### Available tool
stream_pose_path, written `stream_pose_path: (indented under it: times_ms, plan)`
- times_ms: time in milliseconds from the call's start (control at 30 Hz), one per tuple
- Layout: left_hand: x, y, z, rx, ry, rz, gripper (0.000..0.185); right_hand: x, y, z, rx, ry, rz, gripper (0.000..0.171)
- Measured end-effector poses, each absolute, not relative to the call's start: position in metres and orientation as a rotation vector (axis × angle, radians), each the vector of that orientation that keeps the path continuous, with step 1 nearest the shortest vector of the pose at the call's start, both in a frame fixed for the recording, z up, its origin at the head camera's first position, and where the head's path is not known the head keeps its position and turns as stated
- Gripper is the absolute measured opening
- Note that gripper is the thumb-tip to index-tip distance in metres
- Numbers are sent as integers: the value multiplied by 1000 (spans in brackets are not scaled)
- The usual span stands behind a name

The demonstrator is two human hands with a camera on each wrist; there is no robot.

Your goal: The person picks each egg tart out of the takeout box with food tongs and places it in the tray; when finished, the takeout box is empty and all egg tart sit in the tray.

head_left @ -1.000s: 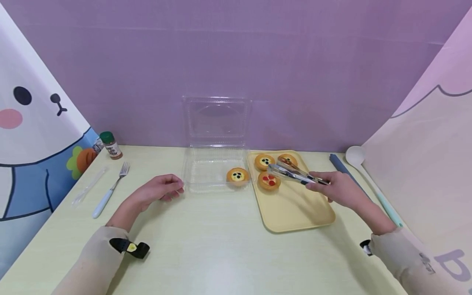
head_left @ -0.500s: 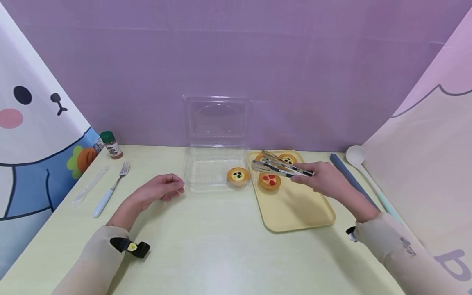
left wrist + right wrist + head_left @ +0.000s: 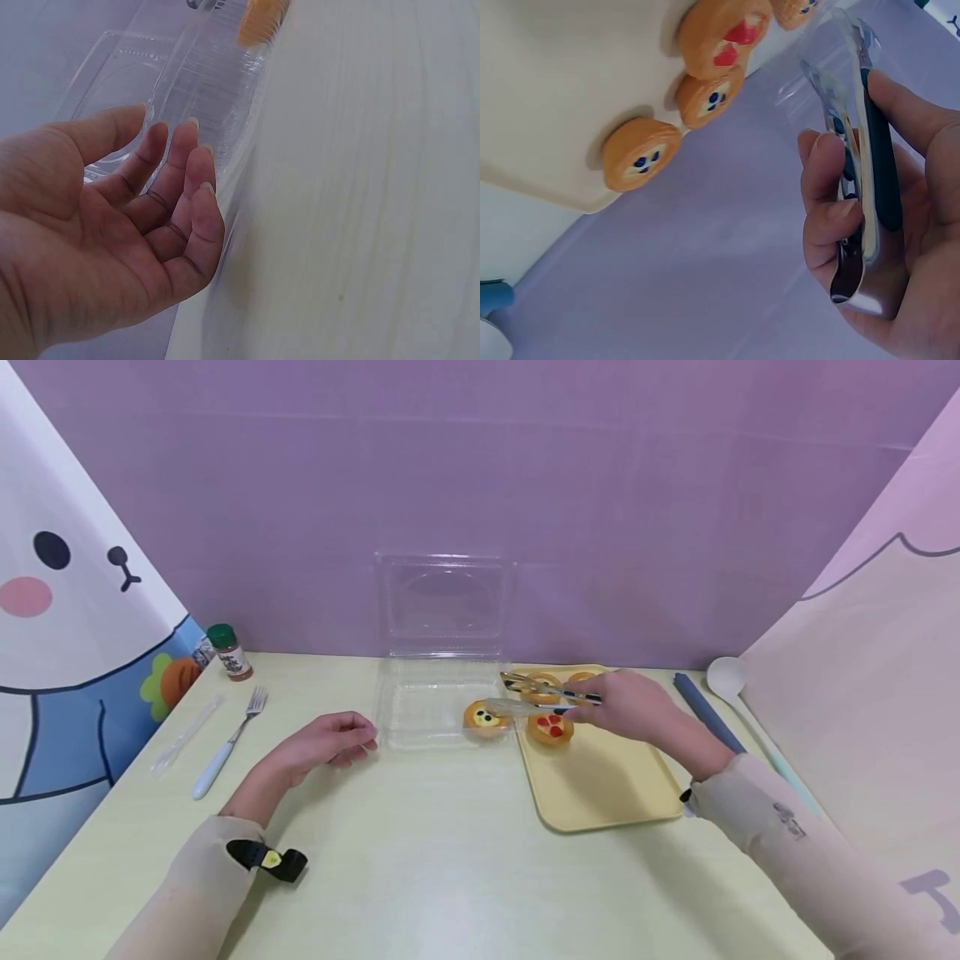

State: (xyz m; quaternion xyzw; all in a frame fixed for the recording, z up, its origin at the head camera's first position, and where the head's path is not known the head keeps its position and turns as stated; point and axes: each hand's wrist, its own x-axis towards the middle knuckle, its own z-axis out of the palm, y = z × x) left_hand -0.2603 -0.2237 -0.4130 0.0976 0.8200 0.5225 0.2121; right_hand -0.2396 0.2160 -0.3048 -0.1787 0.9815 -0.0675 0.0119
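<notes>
Right hand [image 3: 630, 706]: grasping tongs [image 3: 540, 693], centre frame, tips over tart [image 3: 483, 718] in clear container [image 3: 420, 710].
Left hand [image 3: 326, 743]: released, resting on desk [image 3: 420, 860].

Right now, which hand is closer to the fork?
Left. The left hand rests on the table just right of the fork. The right hand holds tongs over the tray, far across.

**Soft, even light; wrist views blurred up close**

Bright, diffuse light falls from above, leaving faint shadows under the arms on the table [image 3: 450, 860]. The head view bends at its left and right edges. Both wrist views are soft; the tongs [image 3: 859, 150] show glare.
</notes>
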Motion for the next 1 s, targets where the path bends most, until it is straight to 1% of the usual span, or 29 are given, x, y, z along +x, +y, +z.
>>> stream_pose_path:
  times_ms: [300,667,1000]
  plan:
    - [-260,-223,-413,273,2283,1448,42,-244,200,-297,-573,3024,-114,50]
    - [-260,-223,-412,264,2279,1453,42,-245,188,-288,-592,2994,-31,47]
    - [-259,-222,-411,265,2281,1455,41,-250,179,-290,-619,2982,78,44]
